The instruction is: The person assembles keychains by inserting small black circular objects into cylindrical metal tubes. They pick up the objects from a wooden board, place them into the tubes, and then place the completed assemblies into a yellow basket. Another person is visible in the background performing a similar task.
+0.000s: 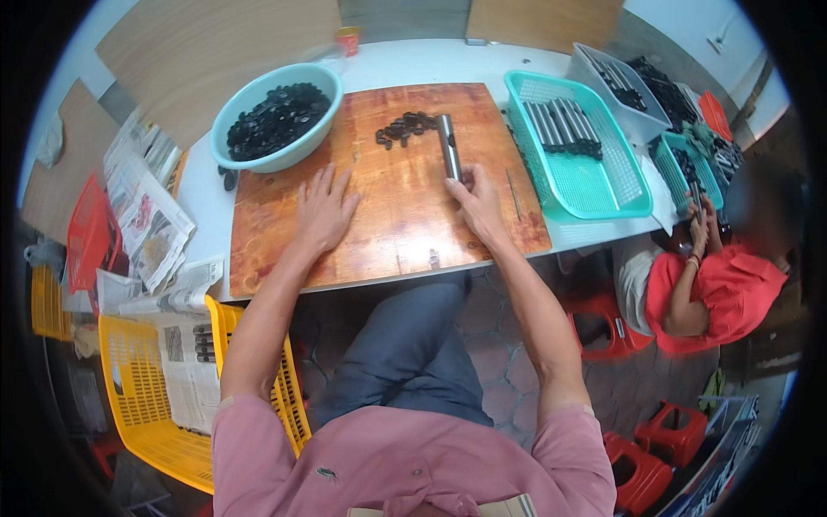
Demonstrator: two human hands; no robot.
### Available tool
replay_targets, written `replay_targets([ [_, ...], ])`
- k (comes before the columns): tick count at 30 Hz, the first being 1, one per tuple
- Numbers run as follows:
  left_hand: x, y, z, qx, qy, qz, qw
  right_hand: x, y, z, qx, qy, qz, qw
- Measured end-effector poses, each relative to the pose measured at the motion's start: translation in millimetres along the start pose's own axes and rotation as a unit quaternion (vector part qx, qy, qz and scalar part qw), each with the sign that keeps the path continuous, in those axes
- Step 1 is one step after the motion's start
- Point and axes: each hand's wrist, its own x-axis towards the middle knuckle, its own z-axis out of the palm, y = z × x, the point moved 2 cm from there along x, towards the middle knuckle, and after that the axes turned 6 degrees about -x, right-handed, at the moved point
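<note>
**Right hand on a metal tube, left hand flat on the board**

While I am watching through the head camera, I am seeing the right hand point(476, 205) closing its fingers around the near end of a grey metal tube point(448, 146). The tube is lying lengthwise on the wooden board point(284, 233), pointing away from the person, with its far end just beside a small heap of black rings point(403, 127). How tightly the fingers are gripping I cannot tell, but thumb and fingertips are clearly touching the tube's lower end.

The left hand point(325, 209) is resting palm down on the board with its fingers spread wide, holding nothing. It is lying well apart from the tube, toward the left of the board's middle.

To the far left of the board a pale blue bowl point(233, 108) is standing, filled with more black rings; a few stray ones are lying on the white table point(202, 189) just beside it. On the right of the board a teal basket point(603, 185) is holding a row of grey tubes. A thin dark rod point(512, 194) is lying on the board between the right hand and that basket.

At the right edge another person in a red shirt point(732, 289) is sitting at the table, both hands raised close together near a smaller teal basket point(668, 164). A yellow crate point(138, 388) lined with newspaper is standing at the lower left.
</note>
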Motion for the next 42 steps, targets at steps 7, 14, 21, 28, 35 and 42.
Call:
replay_targets([
  [7,-4,9,-6,-0.195,0.087,0.034,0.976,-18,-30,1,0.008,0.003,0.025,1.000],
  [14,-9,101,7,-0.803,-0.055,-0.029,0.593,-61,-84,18,-0.034,-0.021,-0.011,0.999],
  [21,21,87,4,-0.833,-0.121,-0.065,0.536,-49,-79,29,-0.049,-0.012,0.014,0.999],
  [28,54,54,18,-0.856,-0.132,-0.078,0.493,-44,-63,29,-0.043,-0.001,0.006,0.999],
  [35,54,53,16,-0.877,-0.143,-0.078,0.451,-47,-68,28,-0.081,-0.020,0.012,0.996],
  [42,54,55,10,-0.880,-0.138,-0.100,0.443,-49,-69,30,-0.092,-0.008,0.020,0.996],
])
